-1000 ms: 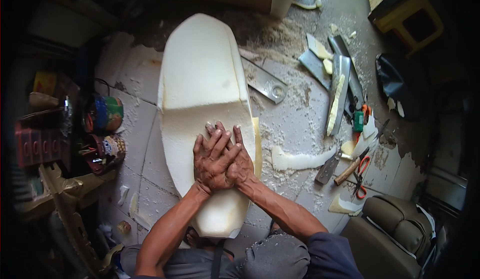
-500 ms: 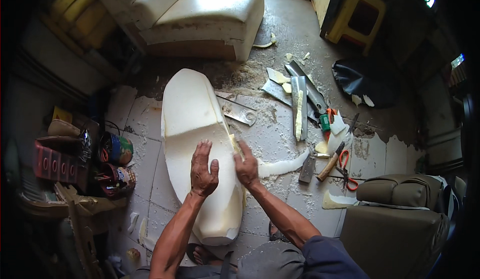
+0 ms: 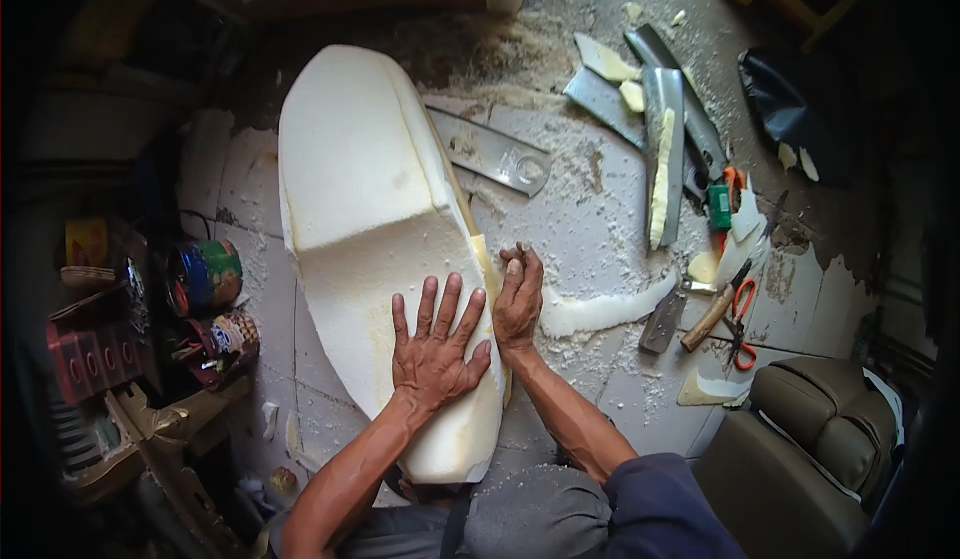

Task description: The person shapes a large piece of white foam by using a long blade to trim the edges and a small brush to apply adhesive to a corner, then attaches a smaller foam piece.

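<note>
The floor carries all items; foam crumbs and offcuts cover it. The foam seat pad lies flat along the floor's left-centre, narrow end toward the person, so both hands reach it from the near edge. The left hand is open, fingers spread, palm pressed on the pad's stepped lower section, apparently to hold it steady. The right hand is loosely curled at the pad's right edge, fingertips touching the yellowish side strip. A curved foam offcut lies just right of that hand. Scissors rest farther right, within reach.
</note>
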A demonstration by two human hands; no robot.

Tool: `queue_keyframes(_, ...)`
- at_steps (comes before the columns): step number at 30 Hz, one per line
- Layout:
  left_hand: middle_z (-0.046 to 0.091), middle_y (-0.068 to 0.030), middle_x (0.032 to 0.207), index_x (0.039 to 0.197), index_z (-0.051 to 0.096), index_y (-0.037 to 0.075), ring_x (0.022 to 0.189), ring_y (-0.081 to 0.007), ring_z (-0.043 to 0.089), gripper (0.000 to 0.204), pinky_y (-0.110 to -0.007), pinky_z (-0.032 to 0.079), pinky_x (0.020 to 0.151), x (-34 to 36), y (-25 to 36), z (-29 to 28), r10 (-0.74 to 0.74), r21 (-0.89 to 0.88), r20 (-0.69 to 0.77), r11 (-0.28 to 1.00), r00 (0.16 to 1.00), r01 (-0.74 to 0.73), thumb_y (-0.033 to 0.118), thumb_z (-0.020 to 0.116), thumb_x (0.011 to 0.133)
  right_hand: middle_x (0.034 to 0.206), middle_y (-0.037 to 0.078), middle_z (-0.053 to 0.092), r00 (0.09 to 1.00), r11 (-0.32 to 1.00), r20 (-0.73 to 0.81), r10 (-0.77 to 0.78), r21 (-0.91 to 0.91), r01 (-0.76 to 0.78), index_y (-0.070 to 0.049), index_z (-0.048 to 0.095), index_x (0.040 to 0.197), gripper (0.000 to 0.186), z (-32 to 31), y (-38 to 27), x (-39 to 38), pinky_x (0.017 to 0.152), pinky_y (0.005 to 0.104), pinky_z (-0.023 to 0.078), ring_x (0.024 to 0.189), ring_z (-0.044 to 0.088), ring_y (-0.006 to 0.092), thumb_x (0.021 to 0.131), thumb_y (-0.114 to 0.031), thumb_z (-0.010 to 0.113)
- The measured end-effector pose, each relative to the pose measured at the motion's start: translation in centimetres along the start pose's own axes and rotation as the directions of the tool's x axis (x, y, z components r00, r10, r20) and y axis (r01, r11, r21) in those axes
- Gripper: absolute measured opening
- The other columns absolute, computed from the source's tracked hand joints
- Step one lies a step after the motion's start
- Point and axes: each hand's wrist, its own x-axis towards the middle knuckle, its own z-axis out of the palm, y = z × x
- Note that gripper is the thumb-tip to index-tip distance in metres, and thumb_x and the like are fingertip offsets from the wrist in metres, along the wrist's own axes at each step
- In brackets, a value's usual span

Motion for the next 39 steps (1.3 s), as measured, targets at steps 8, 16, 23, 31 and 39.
queue_keyframes(8, 0.019, -0.0093, 0.171, 0.16, 0.037, 0.024, 0.159, -0.03, 0.01, 0.071, -0.059, 0.001, 0.125, 0.8, -1.6, -0.8, 0.021, 0.073, -0.046, 0.997, 0.999, -0.017, 0.052, 0.051, 0.097, 0.117, 0.023, 0.063, 0.956, 0.986, 0.267, 0.125, 0.07, -0.149, 0.002, 0.052, 0.132, 0.035, 0.0, 0.1, 3.0, 0.097, 0.0464, 0.048, 0.111, 0.059, 0.0393, 0.102, -0.016, 0.05)
queue_keyframes(16, 0.045, -0.0227, 0.155, 0.153, 0.039, -0.001, 0.147, -0.0384, 0.04, 0.055, -0.047, 0.031, 0.121, 3.0, -2.2, -7.3, -0.365, -0.771, -0.214, 0.632, 0.906, 0.073, 0.016, 0.049, 0.101, 0.154, 0.021, 0.047, 0.816, 0.824, 0.37, -0.444, -0.189, 0.534, -0.003, 0.052, 0.145, 0.051, -2.5, -8.2, -2.3, 0.119, 0.0551, 0.03, 0.143, 0.043, 0.0362, 0.099, -0.024, 0.052)
queue_keyframes(23, 0.043, -0.0184, 0.16, 0.15, 0.049, 0.0, 0.154, -0.0359, 0.029, 0.058, -0.048, 0.013, 0.125, 5.0, -1.8, -3.4, -0.121, -0.449, -0.115, 0.892, 0.986, 0.058, 0.018, 0.051, 0.095, 0.165, 0.019, 0.031, 0.678, 0.81, 0.68, -0.281, -0.21, 0.547, -0.005, 0.031, 0.16, 0.08, -1.3, -7.1, -4.5, 0.127, 0.055, 0.005, 0.156, 0.022, 0.0301, 0.093, -0.04, 0.057)
queue_keyframes(31, 0.043, -0.0152, 0.16, 0.149, 0.052, 0.007, 0.154, -0.0325, 0.029, 0.062, -0.048, 0.013, 0.126, 4.8, -1.9, -1.8, -0.134, -0.371, -0.127, 0.925, 0.983, 0.079, 0.019, 0.055, 0.089, 0.166, 0.018, 0.028, 0.701, 0.726, 0.652, -0.288, -0.329, 0.604, -0.006, 0.029, 0.16, 0.082, -0.4, -5.9, -4.4, 0.127, 0.0488, 0.007, 0.156, 0.022, 0.0289, 0.093, -0.045, 0.056)
queue_keyframes(39, 0.04, -0.0189, 0.161, 0.156, 0.042, 0.009, 0.154, -0.0361, 0.028, 0.056, -0.051, 0.015, 0.126, 2.3, -2.9, -6.5, -0.114, -0.58, -0.116, 0.814, 0.987, 0.026, 0.025, 0.052, 0.102, 0.146, 0.025, 0.054, 0.853, 0.951, 0.466, -0.234, 0.29, 0.103, 0.003, 0.054, 0.141, 0.051, -5.0, -7.6, -0.5, 0.121, 0.044, 0.033, 0.142, 0.047, 0.0385, 0.093, -0.014, 0.06)
